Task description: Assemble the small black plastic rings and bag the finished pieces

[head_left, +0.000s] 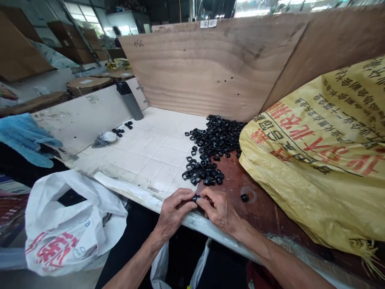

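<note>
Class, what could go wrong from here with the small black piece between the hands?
The small black ring pinched between the left hand and right hand might slip over the nearby bench edge. The yellow woven sack right beside the loose heap of black rings might shift and scatter them.

Head-worn view, facing forward and down across worktop (pixel 150 154) toward plywood board (pixel 192 68); close above left hand (pixel 174 212) and right hand (pixel 219 210) at near edge; wide framing.

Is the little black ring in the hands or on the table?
In the hands: the black ring is pinched between the left hand and right hand, away from the pile of rings.
</note>
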Demonstrator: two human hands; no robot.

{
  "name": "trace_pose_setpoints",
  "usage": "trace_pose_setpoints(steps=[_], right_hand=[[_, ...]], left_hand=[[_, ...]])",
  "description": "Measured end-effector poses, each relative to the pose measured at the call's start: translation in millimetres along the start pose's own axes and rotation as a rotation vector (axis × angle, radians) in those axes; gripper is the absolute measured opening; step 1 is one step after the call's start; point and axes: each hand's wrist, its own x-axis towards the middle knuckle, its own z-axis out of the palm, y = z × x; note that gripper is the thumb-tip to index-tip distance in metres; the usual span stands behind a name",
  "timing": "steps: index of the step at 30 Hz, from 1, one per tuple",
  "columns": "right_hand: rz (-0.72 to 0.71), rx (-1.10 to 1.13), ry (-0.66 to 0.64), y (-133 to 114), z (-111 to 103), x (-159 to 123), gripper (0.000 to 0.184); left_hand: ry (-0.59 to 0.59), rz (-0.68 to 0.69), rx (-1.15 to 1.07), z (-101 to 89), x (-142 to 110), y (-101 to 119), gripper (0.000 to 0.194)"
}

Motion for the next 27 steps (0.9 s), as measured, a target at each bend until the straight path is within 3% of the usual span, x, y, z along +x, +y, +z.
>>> trace_pose_setpoints(steps=[3,4,8,10,13,15,18,20,24,27], right_hand=[[0.006,0.056,-0.041,1,3,-2,0.014],[-0.042,0.074,-0.024,1,3,-3,0.008],[-0.218,0.091,0.04,-1,5,-3,0.013],[-0.11,0.126,0.015,-2,5,-3,0.009],[0.102,0.228,-0.087,-3,5,-3,0.018],[0.063,0.226,-0.066,-3,5,-3,0.016],[-0.119,0.156,0.027,-3,4,-3,0.013],[-0.066,0.208,-0.008,-3,4,-3,0.015],[0.225,0.438,-0.198,-4,2,-2,0.022],[0.13,0.354,-0.095,-7,0,-2,0.017]], left_hand=[[0.043,-0.053,-0.029,0.8,-9,0,0.018],[0.047,-0.107,-0.071,1.3,-11,0,0.019],[0.074,-0.261,-0.187,3.6,-15,3,0.02],[0.101,-0.192,-0.1,4.8,-17,3,0.019],[0.107,-0.058,0.049,6.4,-19,4,0.019],[0.094,-0.126,0.01,7.5,-19,6,0.02],[0.086,-0.326,-0.129,8.0,-18,9,0.022],[0.111,-0.287,-0.094,7.4,-19,9,0.021],[0.086,-0.004,0.118,6.7,-19,10,0.018],[0.079,-0.17,0.03,7.9,-16,15,0.019]])
